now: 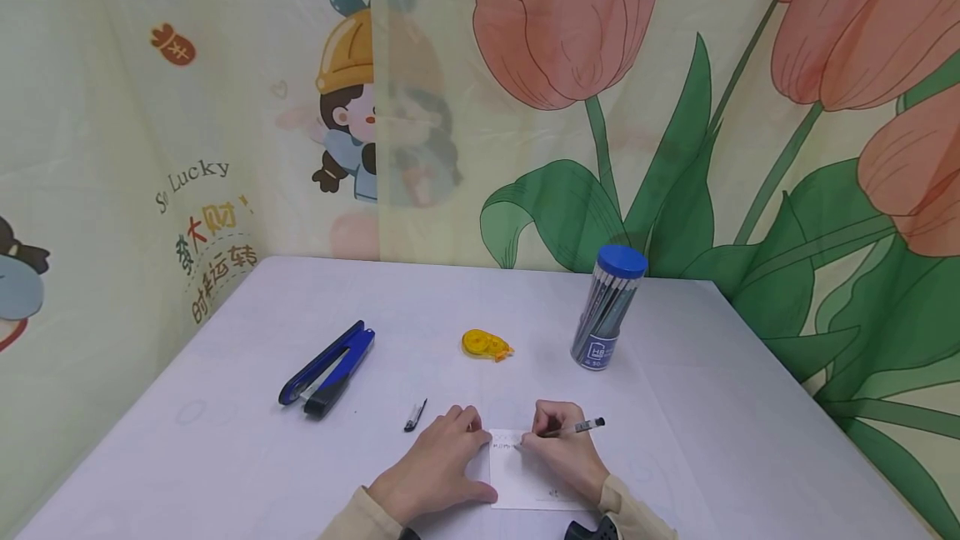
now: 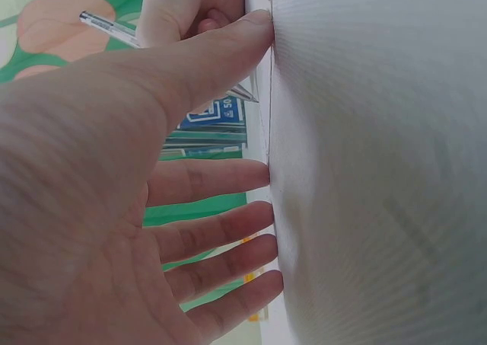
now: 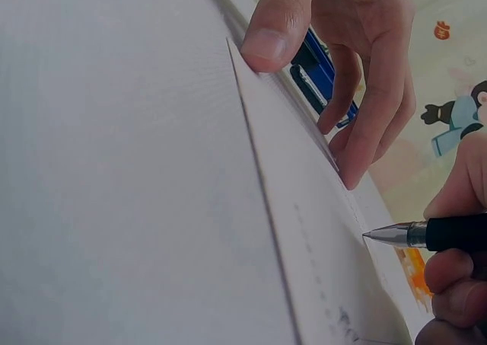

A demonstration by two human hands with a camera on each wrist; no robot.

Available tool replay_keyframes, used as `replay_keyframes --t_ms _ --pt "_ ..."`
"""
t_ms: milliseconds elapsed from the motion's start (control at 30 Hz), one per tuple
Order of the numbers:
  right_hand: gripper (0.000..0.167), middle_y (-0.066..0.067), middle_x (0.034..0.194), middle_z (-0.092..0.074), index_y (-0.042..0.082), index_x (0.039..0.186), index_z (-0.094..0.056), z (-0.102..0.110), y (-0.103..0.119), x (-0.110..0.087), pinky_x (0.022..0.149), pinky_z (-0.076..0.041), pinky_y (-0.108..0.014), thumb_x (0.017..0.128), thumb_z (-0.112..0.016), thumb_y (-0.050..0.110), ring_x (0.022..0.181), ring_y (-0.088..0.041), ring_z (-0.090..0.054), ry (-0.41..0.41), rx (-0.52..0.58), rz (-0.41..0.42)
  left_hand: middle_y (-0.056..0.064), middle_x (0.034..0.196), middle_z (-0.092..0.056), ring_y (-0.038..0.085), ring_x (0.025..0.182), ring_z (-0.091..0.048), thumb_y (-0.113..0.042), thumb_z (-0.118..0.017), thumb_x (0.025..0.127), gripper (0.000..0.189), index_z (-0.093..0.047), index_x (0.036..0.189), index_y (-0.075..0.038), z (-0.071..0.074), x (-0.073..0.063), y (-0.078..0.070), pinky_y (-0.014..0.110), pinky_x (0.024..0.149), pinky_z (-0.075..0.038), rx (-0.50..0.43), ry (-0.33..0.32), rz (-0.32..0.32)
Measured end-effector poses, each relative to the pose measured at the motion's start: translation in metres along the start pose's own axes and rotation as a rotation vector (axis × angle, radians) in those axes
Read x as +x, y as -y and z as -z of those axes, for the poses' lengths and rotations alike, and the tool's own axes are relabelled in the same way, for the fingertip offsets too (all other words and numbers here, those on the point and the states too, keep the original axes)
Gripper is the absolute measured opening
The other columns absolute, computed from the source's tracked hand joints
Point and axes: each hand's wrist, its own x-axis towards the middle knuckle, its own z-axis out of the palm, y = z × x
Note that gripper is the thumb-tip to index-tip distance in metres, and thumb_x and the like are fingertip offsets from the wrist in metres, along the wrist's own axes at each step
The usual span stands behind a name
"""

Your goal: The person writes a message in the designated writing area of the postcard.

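Observation:
My right hand [image 1: 567, 450] pinches a black-and-clear gel pen [image 1: 585, 427] between thumb and fingers. Its metal tip [image 3: 389, 234] points down at a white sheet of paper [image 1: 528, 477], where a short row of dark writing runs along the upper left. My left hand [image 1: 442, 467] lies at the sheet's left edge, thumb on the lower corner and fingers relaxed and spread near the upper one. In the left wrist view those fingertips [image 2: 262, 247] touch the white surface. Just beyond the left hand lies a pen cap [image 1: 415, 416].
A blue-and-black stapler [image 1: 330, 372] lies at the left of the white table [image 1: 187, 457]. Yellow correction tape [image 1: 486, 345] sits beyond the hands, and a blue-lidded jar of pencils [image 1: 609, 307] stands to its right. A printed curtain [image 1: 427, 107] hangs behind the table.

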Motion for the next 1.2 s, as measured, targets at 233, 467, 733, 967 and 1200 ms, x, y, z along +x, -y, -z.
replay_keyframes --t_ms 233,467,733,967,1200 --pt "0.022 0.003 0.059 -0.051 0.002 0.060 -0.046 -0.0013 0.0005 -0.0001 0.054 -0.034 -0.016 0.064 -0.061 -0.014 0.055 -0.004 -0.045 -0.044 0.012 0.019 -0.004 0.098 -0.053 0.011 0.086 -0.042 -0.055 -0.079 0.068 0.062 -0.072 0.111 -0.011 0.0002 0.0001 0.0001 0.026 0.076 -0.043 0.003 0.000 -0.004" --pt "0.023 0.003 0.059 -0.051 0.002 0.059 -0.046 -0.0020 0.0003 0.0002 0.052 -0.033 -0.016 0.063 -0.060 -0.015 0.054 -0.004 -0.044 -0.071 0.013 0.006 -0.003 0.099 -0.053 0.011 0.086 -0.042 -0.055 -0.079 0.069 0.062 -0.072 0.112 -0.011 0.0003 0.0005 -0.0002 0.026 0.076 -0.043 0.000 0.011 -0.001" --pt "0.023 0.003 0.058 -0.049 0.003 0.059 -0.046 -0.0019 0.0001 0.0008 0.052 -0.031 -0.016 0.064 -0.060 -0.015 0.054 -0.004 -0.043 -0.069 0.011 0.008 -0.003 0.098 -0.053 0.011 0.086 -0.042 -0.054 -0.079 0.069 0.062 -0.071 0.112 -0.011 -0.0001 -0.0003 0.0010 0.025 0.075 -0.043 0.007 -0.005 -0.021" --pt "0.023 0.003 0.059 -0.050 0.003 0.059 -0.046 -0.0019 0.0001 0.0011 0.052 -0.032 -0.016 0.064 -0.060 -0.014 0.054 -0.004 -0.043 -0.071 -0.002 0.003 -0.004 0.098 -0.052 0.011 0.086 -0.041 -0.055 -0.079 0.069 0.062 -0.072 0.112 -0.011 -0.0002 -0.0003 0.0006 0.025 0.076 -0.042 0.006 -0.006 -0.014" --pt "0.023 0.004 0.058 -0.050 0.003 0.059 -0.046 -0.0019 0.0004 0.0008 0.052 -0.032 -0.016 0.064 -0.060 -0.014 0.054 -0.003 -0.043 -0.069 -0.005 0.002 -0.004 0.098 -0.053 0.011 0.086 -0.042 -0.055 -0.079 0.069 0.062 -0.072 0.111 -0.010 -0.0008 -0.0002 0.0008 0.025 0.076 -0.043 0.009 -0.009 -0.016"
